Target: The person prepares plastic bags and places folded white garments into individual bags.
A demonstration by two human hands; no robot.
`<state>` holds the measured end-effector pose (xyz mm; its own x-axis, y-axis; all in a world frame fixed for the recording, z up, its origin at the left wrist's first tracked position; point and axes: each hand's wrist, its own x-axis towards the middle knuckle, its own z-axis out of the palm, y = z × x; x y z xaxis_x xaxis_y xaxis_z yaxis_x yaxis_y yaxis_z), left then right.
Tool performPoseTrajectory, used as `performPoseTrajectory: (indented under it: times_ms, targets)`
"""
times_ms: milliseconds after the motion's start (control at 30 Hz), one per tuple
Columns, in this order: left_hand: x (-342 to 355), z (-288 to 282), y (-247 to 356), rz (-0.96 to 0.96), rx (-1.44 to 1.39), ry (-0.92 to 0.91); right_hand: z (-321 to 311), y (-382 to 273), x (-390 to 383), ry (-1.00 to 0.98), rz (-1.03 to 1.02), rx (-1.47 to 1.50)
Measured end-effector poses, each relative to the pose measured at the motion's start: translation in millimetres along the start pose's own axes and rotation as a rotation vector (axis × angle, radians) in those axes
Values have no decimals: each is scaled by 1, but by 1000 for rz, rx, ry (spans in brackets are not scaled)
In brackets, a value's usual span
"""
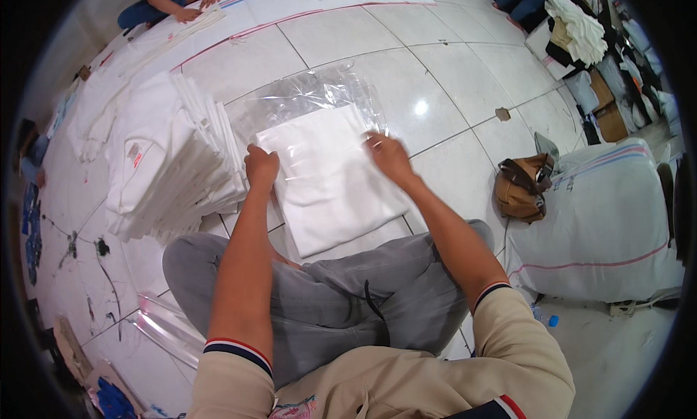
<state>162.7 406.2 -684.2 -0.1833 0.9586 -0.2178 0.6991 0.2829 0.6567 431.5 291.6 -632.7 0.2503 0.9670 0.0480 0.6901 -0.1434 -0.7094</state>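
A folded white garment (337,194) lies flat on the floor in front of my crossed legs. Its far part is inside a clear plastic bag (319,89), which spreads crumpled beyond it. At the garment's left edge my left hand (261,166) is closed, gripping the side of the bag. My right hand (390,160) is at the opposite edge, its fingers curled in a pinch on the bag and slightly blurred. Close by on the left stands a tall, leaning stack of folded white garments (178,158); the top one shows a neck label.
Flat clear plastic bags (170,328) lie beside my left knee. To the right are a brown bag (524,188) and a large white wrapped bale (592,223). Another person's hands (190,14) rest on white cloth at the far left. Piled goods (610,100) line the far right.
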Motion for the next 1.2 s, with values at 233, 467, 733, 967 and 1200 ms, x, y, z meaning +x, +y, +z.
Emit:
performPoseTrajectory:
  times_ms: [233,467,733,967,1200]
  targets:
    - [7,6,-22,20,-166,-73,20,47,38,-36,234,86]
    - [-7,-2,-2,-126,-563,-187,-26,63,30,-189,584,757]
    - [-19,-1,-6,-99,-489,-392,-9,66,22,-105,560,670]
    - [-20,14,-8,-346,-823,-551,-5,70,17,-284,757,1054]
    - [-45,11,-24,-319,-465,-671,-27,54,-23,-573,743,833]
